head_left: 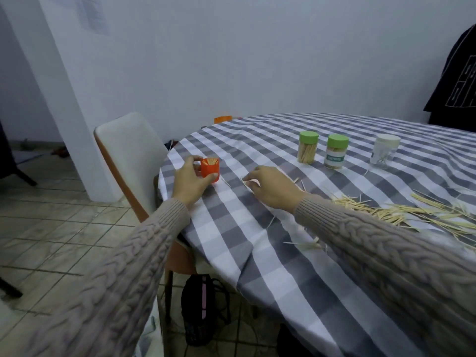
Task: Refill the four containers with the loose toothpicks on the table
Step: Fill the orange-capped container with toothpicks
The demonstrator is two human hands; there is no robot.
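My left hand (192, 180) grips a small orange container (210, 169), open on top and full of toothpicks, near the table's left edge. Just right of it, my right hand (270, 188) pinches a toothpick (246, 183) against the checked cloth. Two green-lidded jars (307, 148) (336, 152) holding toothpicks and a clear white-lidded jar (383, 154) with only a few inside stand farther back. A heap of loose toothpicks (401, 212) lies at the right, partly behind my right sleeve.
The round table (270, 253) wears a grey-and-white checked cloth. A white chair (130, 155) stands at its left edge, a black bag (201, 305) on the tiled floor below. A few stray toothpicks (306, 244) lie near the front. Dark clothing (458, 81) hangs at far right.
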